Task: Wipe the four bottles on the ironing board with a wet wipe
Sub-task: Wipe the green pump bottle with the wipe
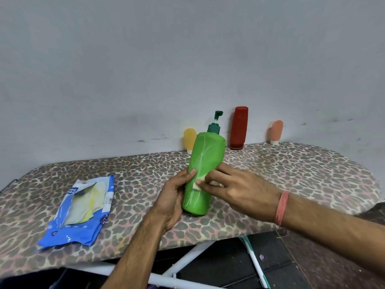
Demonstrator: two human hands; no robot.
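A tall green pump bottle is tilted above the leopard-print ironing board. My left hand grips its lower left side, thumb on the front. My right hand presses a small white wet wipe against the bottle's front, fingers pinched on it. Against the wall stand a yellow bottle, a red bottle and a small orange bottle, each resting on its cap.
A torn blue wet-wipe packet lies on the board's left part. A grey wall rises right behind the bottles. The board's white metal legs and a dark floor show below the near edge.
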